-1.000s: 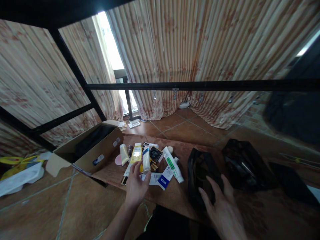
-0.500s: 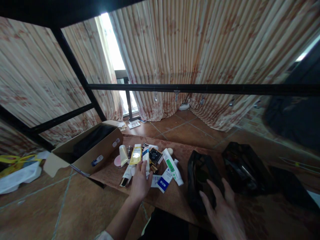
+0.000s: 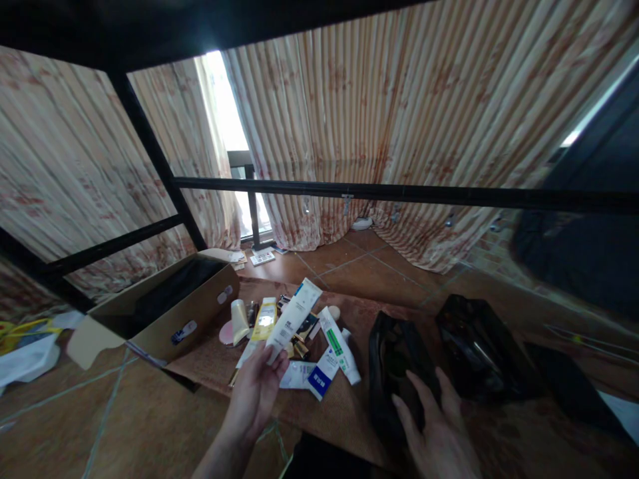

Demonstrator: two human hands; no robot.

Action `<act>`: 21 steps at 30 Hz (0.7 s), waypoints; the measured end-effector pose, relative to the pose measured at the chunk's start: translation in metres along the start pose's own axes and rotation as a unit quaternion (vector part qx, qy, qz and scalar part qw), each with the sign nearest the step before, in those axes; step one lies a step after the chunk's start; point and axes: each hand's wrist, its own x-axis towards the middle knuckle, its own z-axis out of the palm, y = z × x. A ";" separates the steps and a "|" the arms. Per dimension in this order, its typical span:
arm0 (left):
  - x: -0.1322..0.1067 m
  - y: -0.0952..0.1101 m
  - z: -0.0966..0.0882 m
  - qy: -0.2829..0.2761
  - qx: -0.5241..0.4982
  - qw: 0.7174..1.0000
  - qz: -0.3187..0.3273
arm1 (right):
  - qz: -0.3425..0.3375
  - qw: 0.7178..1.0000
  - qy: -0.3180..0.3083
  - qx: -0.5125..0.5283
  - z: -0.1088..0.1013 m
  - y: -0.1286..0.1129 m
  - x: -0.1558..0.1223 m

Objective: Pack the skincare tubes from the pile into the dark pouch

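1. The left hand (image 3: 259,382) grips a slim white plastic squeeze tube with a blue corner (image 3: 295,319) by its near end; the tube slants up and to the right, in front of the heaped cosmetics.
2. The right hand (image 3: 439,426) has its fingers parted at the mouth of a soft black pouch (image 3: 378,376); whether it pinches the pouch's side, I cannot tell.
3. Left of the raised tube lie a yellow-labelled white tube (image 3: 265,320), a cream-coloured tube (image 3: 239,320) and a flat round pink item (image 3: 227,334); to its right, a white tube with a green band (image 3: 339,346) lies across a white-and-blue packet (image 3: 323,376).
4. These rest on a reddish-brown cloth (image 3: 207,362); at its left end is an open brown cardboard box (image 3: 207,318) with a dark item (image 3: 172,293) inside; a second, glossy black bag (image 3: 476,346) stands right of the pouch.
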 end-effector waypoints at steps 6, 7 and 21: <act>-0.014 -0.002 0.002 -0.075 -0.134 0.980 -0.124 | -0.020 1.000 0.010 -0.019 0.004 0.007 0.000; -0.016 -0.003 0.001 -0.094 -0.135 0.978 -0.130 | -0.021 0.999 0.012 -0.024 0.006 0.009 0.000; -0.022 -0.015 -0.001 -0.240 0.023 0.965 -0.100 | -0.044 0.998 0.009 -0.038 0.024 0.028 -0.002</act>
